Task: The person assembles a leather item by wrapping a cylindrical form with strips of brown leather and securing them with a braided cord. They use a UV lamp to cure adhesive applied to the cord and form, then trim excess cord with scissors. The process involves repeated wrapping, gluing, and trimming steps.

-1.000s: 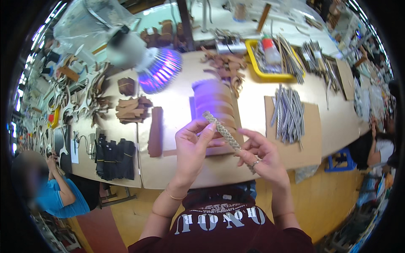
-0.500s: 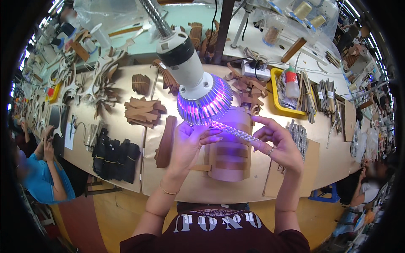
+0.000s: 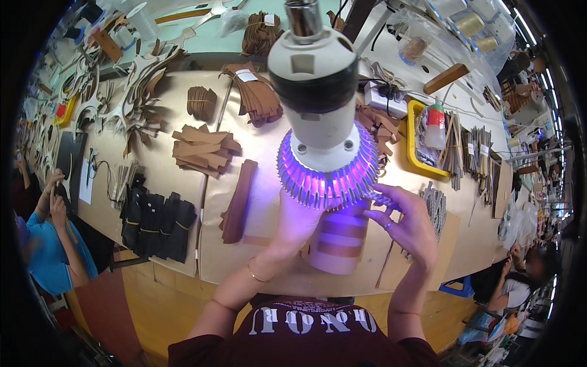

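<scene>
Violet-lit left hand [image 3: 301,215] and right hand [image 3: 408,225] raised side by side under the finned lamp head [image 3: 324,153], both pinched on a braided strip [image 3: 384,200] stretched between them, its left end hidden behind the lamp. Below, a cylinder banded in brown [image 3: 340,241] standing on the kraft-covered workbench [image 3: 263,183]. Leftward, a brown leather strip [image 3: 239,192] and black pieces [image 3: 156,221]; rightward, a yellow tray [image 3: 422,153].

A small white tag [image 3: 244,75] lies on the brown leather stack near the tabletop's far edge, and another white tag [image 3: 269,19] sits on the bundle beyond that edge. A white bottle with a red cap and green label [image 3: 435,124] stands in the yellow tray [image 3: 411,156] toward the right end; a white paper sheet [image 3: 86,178] lies at the left edge.
</scene>
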`<state>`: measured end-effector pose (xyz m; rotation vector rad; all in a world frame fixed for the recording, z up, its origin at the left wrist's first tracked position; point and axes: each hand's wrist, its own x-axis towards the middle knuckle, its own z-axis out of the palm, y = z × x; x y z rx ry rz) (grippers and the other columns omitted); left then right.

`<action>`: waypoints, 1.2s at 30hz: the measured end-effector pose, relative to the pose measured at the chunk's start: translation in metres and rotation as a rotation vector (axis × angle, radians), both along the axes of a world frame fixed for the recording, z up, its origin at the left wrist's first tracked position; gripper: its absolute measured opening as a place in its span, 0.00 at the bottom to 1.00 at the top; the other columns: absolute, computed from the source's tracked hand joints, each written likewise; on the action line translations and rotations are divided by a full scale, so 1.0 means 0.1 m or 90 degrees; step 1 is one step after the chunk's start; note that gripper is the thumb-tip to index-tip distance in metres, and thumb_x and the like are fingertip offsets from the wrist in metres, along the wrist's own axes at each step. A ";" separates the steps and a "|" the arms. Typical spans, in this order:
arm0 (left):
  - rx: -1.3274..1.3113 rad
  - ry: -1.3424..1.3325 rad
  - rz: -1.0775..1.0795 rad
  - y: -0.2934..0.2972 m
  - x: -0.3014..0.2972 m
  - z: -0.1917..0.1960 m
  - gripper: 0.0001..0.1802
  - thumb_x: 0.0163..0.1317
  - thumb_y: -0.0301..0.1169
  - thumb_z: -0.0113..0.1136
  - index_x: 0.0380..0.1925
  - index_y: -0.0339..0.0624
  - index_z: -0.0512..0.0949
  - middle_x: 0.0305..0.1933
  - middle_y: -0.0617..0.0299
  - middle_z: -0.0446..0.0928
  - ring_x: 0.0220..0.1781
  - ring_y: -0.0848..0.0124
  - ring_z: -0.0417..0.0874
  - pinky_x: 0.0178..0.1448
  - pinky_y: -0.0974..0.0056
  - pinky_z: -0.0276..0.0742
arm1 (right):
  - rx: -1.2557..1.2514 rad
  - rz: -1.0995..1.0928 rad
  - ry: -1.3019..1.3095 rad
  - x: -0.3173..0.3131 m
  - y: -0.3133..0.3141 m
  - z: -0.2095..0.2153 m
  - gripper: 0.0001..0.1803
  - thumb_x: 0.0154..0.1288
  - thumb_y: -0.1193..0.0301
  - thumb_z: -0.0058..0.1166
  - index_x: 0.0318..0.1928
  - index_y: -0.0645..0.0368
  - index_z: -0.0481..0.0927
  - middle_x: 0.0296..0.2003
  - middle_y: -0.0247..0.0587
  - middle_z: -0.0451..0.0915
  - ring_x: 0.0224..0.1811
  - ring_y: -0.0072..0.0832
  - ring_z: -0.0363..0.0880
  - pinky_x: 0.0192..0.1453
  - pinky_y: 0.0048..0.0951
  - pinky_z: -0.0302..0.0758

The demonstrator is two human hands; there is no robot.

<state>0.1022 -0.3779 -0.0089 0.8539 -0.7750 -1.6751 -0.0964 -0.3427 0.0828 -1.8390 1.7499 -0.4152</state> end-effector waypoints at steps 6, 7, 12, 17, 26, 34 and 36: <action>-0.081 -0.045 0.101 -0.09 0.14 -0.11 0.15 0.63 0.23 0.58 0.50 0.35 0.71 0.44 0.64 0.77 0.48 0.76 0.77 0.52 0.66 0.77 | 0.200 -0.051 -0.458 0.19 -0.12 -0.01 0.32 0.67 0.74 0.57 0.69 0.61 0.61 0.39 0.45 0.83 0.39 0.26 0.84 0.40 0.27 0.80; -0.082 -0.052 0.101 -0.12 0.16 -0.13 0.15 0.63 0.23 0.58 0.50 0.35 0.71 0.44 0.64 0.77 0.48 0.76 0.77 0.52 0.66 0.77 | 0.225 -0.052 -0.547 0.25 -0.15 0.00 0.34 0.68 0.75 0.55 0.71 0.61 0.57 0.39 0.45 0.83 0.40 0.26 0.84 0.41 0.26 0.80; -0.108 -0.125 0.005 -0.10 0.26 -0.11 0.17 0.66 0.26 0.55 0.55 0.35 0.69 0.51 0.59 0.75 0.52 0.71 0.78 0.55 0.64 0.78 | -0.159 -0.256 -0.707 0.63 -0.35 -0.11 0.41 0.63 0.84 0.55 0.72 0.58 0.47 0.43 0.44 0.76 0.42 0.28 0.83 0.46 0.23 0.81; 0.065 0.039 -0.247 0.11 0.22 0.12 0.19 0.73 0.31 0.49 0.59 0.31 0.67 0.50 0.50 0.79 0.47 0.60 0.84 0.49 0.59 0.84 | -0.279 -0.356 -0.682 0.74 -0.25 -0.26 0.43 0.62 0.89 0.49 0.74 0.55 0.46 0.53 0.48 0.68 0.51 0.29 0.78 0.48 0.22 0.79; 0.034 -0.231 -0.336 0.18 0.21 0.18 0.14 0.72 0.32 0.52 0.51 0.35 0.75 0.37 0.60 0.81 0.37 0.76 0.82 0.37 0.71 0.77 | -0.535 -0.250 0.315 0.53 0.14 -0.09 0.36 0.58 0.69 0.66 0.65 0.56 0.64 0.63 0.55 0.60 0.68 0.50 0.62 0.73 0.52 0.52; -0.127 -0.264 -0.021 0.20 0.15 -0.06 0.09 0.67 0.30 0.58 0.38 0.35 0.81 0.24 0.62 0.79 0.24 0.77 0.75 0.28 0.67 0.70 | -0.068 0.007 0.187 0.36 0.00 0.10 0.08 0.63 0.67 0.56 0.37 0.59 0.80 0.31 0.42 0.79 0.36 0.41 0.78 0.53 0.50 0.68; -0.150 -0.323 0.004 0.24 0.13 -0.12 0.10 0.67 0.30 0.57 0.42 0.37 0.81 0.28 0.60 0.79 0.24 0.74 0.75 0.29 0.66 0.71 | -0.067 -0.032 0.199 0.38 -0.11 0.09 0.06 0.62 0.71 0.55 0.33 0.61 0.78 0.28 0.45 0.79 0.34 0.46 0.78 0.44 0.48 0.69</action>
